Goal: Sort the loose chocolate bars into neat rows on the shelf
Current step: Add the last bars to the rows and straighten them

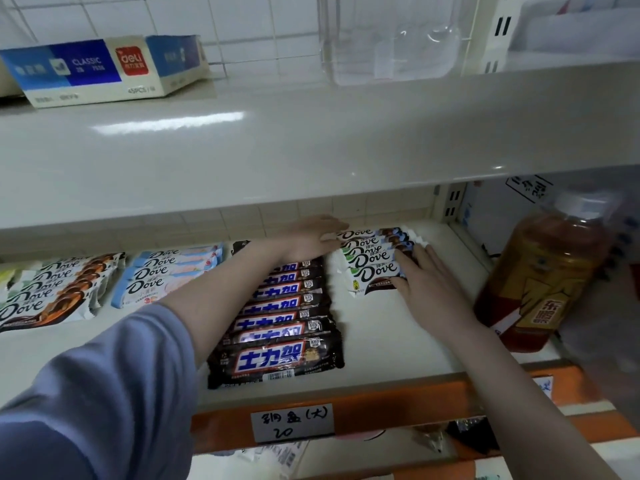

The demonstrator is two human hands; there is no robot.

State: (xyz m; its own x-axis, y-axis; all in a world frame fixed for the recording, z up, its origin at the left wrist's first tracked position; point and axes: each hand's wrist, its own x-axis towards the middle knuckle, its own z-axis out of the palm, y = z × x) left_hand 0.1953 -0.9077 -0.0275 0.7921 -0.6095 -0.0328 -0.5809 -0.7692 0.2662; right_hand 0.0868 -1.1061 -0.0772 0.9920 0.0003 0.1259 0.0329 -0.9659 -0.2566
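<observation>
Chocolate bars near the shelf's back right corner are pressed between left hand and right hand, fingers flat, grasping nothing

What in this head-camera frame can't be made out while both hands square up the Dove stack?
- Far end of the Snickers row: covered by the left forearm.
- Right ends of the Dove stack: under the right hand; left hand covers its back corner.
- Leftmost Dove row: cut by the frame edge.
- Barcode print: too small.
- Bottle label: blurred.
</observation>
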